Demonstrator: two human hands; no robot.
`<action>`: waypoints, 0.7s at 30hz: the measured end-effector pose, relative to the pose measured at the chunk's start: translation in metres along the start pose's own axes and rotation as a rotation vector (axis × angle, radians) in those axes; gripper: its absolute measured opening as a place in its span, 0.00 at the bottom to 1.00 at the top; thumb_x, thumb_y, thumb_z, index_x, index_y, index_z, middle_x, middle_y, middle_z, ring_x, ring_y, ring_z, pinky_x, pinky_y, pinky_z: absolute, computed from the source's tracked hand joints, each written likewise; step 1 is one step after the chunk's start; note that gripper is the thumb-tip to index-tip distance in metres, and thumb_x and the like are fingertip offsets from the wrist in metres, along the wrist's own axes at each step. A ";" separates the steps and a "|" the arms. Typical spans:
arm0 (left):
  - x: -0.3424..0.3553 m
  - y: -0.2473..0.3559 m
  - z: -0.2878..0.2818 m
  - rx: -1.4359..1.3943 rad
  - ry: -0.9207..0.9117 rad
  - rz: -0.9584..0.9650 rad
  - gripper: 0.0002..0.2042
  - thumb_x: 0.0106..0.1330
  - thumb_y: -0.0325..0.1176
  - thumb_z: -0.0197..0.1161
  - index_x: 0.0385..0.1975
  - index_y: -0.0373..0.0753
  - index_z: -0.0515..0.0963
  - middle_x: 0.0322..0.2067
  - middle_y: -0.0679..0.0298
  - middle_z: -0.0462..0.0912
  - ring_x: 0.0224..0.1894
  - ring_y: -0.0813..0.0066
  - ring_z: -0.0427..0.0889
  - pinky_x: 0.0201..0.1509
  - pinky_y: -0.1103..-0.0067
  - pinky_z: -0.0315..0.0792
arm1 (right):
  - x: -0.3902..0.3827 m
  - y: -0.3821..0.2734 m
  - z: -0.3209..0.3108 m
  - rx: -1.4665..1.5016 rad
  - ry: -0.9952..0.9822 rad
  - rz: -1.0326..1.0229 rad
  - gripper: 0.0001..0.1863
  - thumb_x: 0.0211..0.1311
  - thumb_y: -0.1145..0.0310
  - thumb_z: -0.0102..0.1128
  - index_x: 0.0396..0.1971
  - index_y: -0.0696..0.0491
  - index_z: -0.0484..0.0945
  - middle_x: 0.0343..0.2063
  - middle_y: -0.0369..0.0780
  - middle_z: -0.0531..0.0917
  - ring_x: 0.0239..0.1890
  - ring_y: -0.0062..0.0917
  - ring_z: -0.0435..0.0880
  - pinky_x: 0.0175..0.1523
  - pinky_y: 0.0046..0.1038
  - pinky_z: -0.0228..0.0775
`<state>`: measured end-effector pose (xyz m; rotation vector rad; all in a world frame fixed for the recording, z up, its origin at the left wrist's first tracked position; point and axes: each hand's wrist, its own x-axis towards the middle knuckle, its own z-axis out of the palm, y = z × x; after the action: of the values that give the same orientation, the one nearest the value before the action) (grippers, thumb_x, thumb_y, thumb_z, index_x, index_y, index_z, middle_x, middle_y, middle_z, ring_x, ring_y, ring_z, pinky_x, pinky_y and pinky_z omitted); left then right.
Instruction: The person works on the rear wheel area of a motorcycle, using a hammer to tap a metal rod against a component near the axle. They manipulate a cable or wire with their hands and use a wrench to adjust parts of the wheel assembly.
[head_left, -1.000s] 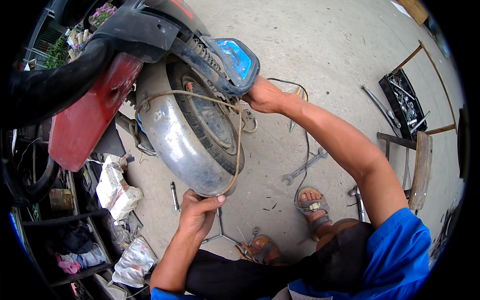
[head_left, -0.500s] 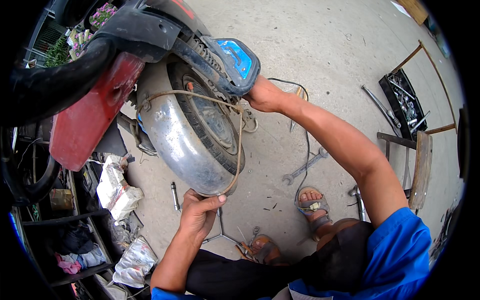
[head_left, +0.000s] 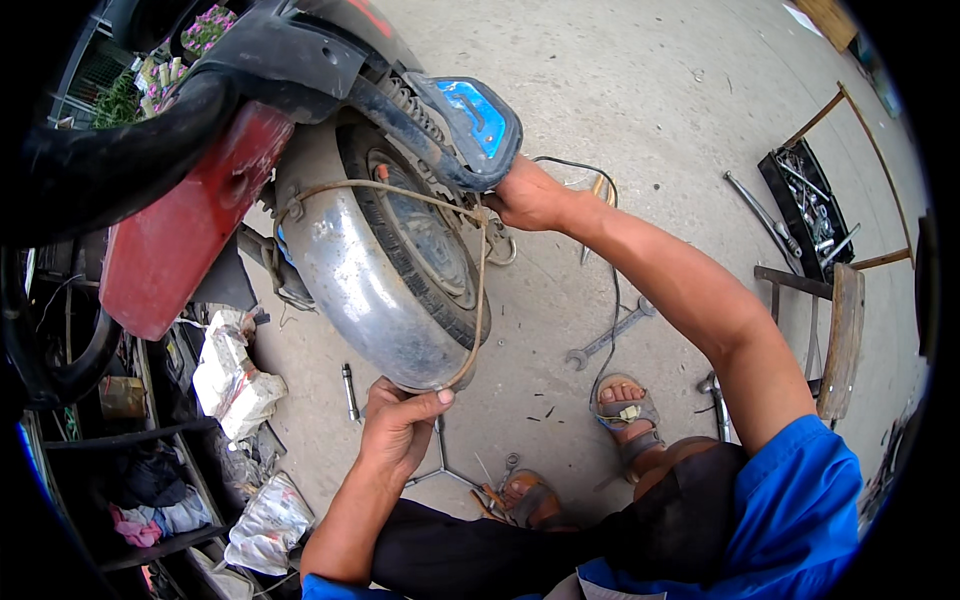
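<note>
A worn silver mudguard [head_left: 365,290] curves over the scooter's wheel [head_left: 425,235], with a thin rusty brown stay [head_left: 482,295] running along its side. At the mudguard's lower end, my left hand [head_left: 395,425] grips the edge, thumb on top and fingers curled beneath. My right hand [head_left: 535,195] is beside the wheel's hub, near where the stay's rods meet. Its fingers are curled, and the black-and-blue footrest [head_left: 475,120] partly covers them, so what they pinch is hidden. A coil spring [head_left: 405,100] sits above the wheel.
On the concrete lie a large open-end wrench [head_left: 610,335], a socket bar [head_left: 350,392], a three-armed wrench [head_left: 440,460] and a black cable [head_left: 612,260]. A black toolbox [head_left: 808,205] and wooden stool [head_left: 845,340] stand right. Shelving with rags [head_left: 160,520] lines the left.
My right hand has shifted very slightly beside the hub. My left hand, the mudguard and the wheel look the same.
</note>
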<state>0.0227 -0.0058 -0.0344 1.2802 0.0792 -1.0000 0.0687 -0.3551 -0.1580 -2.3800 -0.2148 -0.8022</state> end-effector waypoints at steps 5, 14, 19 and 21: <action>0.000 0.000 0.001 -0.005 0.001 0.004 0.32 0.50 0.17 0.74 0.60 0.32 0.72 0.55 0.56 0.83 0.60 0.59 0.81 0.71 0.59 0.69 | 0.002 0.001 -0.001 -0.003 -0.077 0.049 0.08 0.54 0.75 0.60 0.35 0.57 0.80 0.35 0.51 0.84 0.46 0.51 0.80 0.54 0.48 0.71; -0.002 0.003 0.008 -0.041 0.018 0.023 0.24 0.52 0.15 0.72 0.51 0.31 0.78 0.47 0.58 0.86 0.51 0.68 0.84 0.61 0.71 0.73 | 0.001 0.002 0.003 -0.001 -0.040 0.021 0.10 0.53 0.75 0.60 0.37 0.57 0.80 0.36 0.51 0.84 0.46 0.50 0.80 0.54 0.48 0.71; -0.001 0.003 0.007 0.015 0.047 -0.015 0.33 0.50 0.16 0.74 0.60 0.32 0.72 0.55 0.55 0.82 0.60 0.58 0.81 0.71 0.58 0.69 | 0.002 0.005 0.005 -0.002 -0.027 -0.005 0.10 0.53 0.75 0.60 0.38 0.57 0.80 0.37 0.51 0.84 0.47 0.50 0.80 0.54 0.48 0.71; 0.000 0.003 0.006 -0.006 0.006 0.005 0.33 0.50 0.16 0.74 0.60 0.32 0.72 0.55 0.55 0.82 0.60 0.58 0.81 0.71 0.58 0.69 | 0.002 0.006 0.004 -0.005 -0.078 0.010 0.12 0.53 0.76 0.60 0.40 0.57 0.80 0.38 0.51 0.84 0.47 0.50 0.80 0.55 0.47 0.71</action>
<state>0.0217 -0.0106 -0.0298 1.2775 0.0828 -0.9910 0.0741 -0.3572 -0.1622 -2.4179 -0.2326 -0.7066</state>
